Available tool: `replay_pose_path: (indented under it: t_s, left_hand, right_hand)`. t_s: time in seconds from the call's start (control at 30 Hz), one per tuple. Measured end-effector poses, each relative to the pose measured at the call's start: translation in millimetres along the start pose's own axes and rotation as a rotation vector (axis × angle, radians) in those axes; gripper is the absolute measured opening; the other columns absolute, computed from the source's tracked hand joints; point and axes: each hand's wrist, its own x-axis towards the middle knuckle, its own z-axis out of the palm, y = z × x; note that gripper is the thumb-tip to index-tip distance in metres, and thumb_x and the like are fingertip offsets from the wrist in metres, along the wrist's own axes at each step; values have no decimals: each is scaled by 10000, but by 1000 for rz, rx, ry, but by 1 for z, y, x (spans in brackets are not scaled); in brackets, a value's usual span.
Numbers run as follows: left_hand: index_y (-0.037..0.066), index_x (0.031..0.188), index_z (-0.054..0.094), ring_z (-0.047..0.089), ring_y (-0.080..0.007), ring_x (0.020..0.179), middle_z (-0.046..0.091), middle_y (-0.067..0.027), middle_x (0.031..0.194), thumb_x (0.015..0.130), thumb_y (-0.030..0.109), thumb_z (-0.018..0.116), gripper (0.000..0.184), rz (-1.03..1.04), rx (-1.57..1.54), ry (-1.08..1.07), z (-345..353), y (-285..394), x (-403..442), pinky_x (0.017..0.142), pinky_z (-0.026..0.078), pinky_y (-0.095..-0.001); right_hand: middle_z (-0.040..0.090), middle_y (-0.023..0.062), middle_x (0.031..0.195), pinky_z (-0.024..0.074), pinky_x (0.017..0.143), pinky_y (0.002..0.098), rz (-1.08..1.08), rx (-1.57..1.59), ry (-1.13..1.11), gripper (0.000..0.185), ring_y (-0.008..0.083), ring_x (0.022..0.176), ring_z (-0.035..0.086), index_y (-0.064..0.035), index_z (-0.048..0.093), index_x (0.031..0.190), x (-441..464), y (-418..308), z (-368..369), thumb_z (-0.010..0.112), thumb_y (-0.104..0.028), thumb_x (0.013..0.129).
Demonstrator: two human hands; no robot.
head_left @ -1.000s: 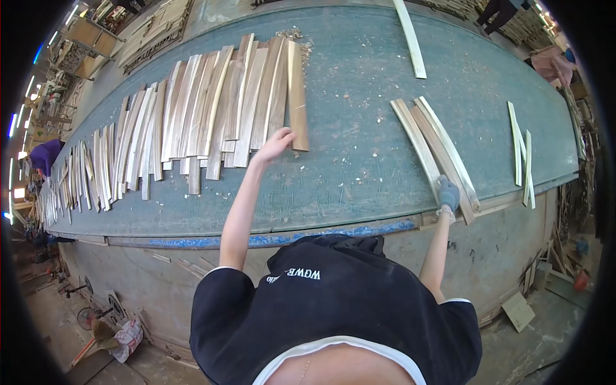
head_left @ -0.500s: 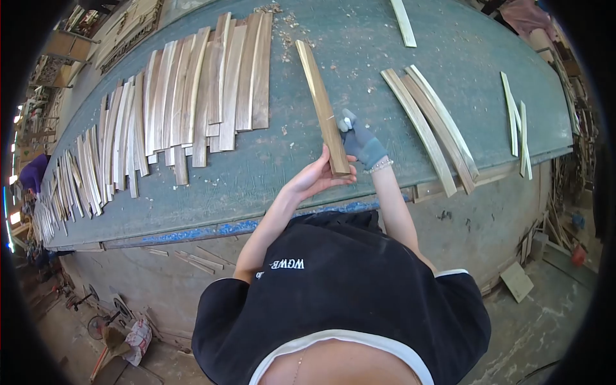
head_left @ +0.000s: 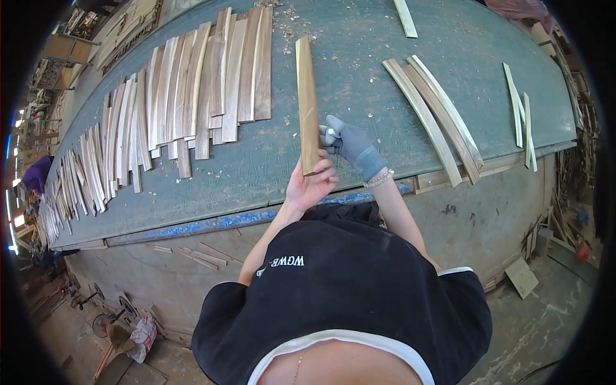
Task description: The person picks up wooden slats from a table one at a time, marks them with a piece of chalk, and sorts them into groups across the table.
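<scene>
My left hand (head_left: 312, 185), bare, is closed around the near end of a wooden strip (head_left: 307, 102). The strip points away from me over the table, its broad brown face showing a short pale mark. In a grey-blue glove, my right hand (head_left: 357, 146) is just right of the strip, fingers curled together. A small white piece (head_left: 330, 131) shows between its thumb and fingertips; its exact kind is hard to make out. Whether these fingertips touch the strip, I cannot tell.
Many wooden strips (head_left: 205, 90) lie side by side on the green table (head_left: 244, 173) at left. Three curved strips (head_left: 430, 122) rest at right, thinner pale ones (head_left: 514, 106) beyond. Wood shavings (head_left: 298, 29) are scattered at the back. A person in purple (head_left: 37, 174) is at far left.
The wooden strip has swung more upright in view and rolled, showing more of its broad face. My left hand moved slightly left, its fingers now wrapped round it; my right hand shifted left too.
</scene>
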Motion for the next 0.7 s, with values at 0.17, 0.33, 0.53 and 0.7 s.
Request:
replay_pose_path:
  t_s: [0.17,0.33,0.53,0.7]
  left_hand:
    - [15,896,421,433,-142,575,458,-35,637,853,521,188,558,-58,1326,684,7,-4,3,660,373,-275]
    - [-20,856,409,538,-182,501,513,-95,583,821,571,163,641,-138,1592,554,-4,-3,2,504,438,-265]
    - [17,872,405,547,-183,599,515,-90,610,758,636,55,720,-245,1495,523,6,4,-4,652,433,-291]
    - [19,864,393,565,-215,592,544,-124,615,812,593,113,640,-247,1372,524,17,9,-4,666,442,-309]
  right_hand:
    - [561,74,706,440,609,300,54,268,28,297,177,648,515,-93,500,665,24,33,-28,459,-338,828]
    - [474,3,599,396,535,310,204,425,147,264,162,586,463,-131,492,721,3,29,-4,440,-367,826]
    - [490,45,647,411,621,318,52,364,109,327,199,630,459,-114,476,689,37,56,-23,406,-399,834]
    - [453,9,592,381,580,306,76,305,141,305,166,583,419,-118,478,679,32,50,-14,429,-379,829]
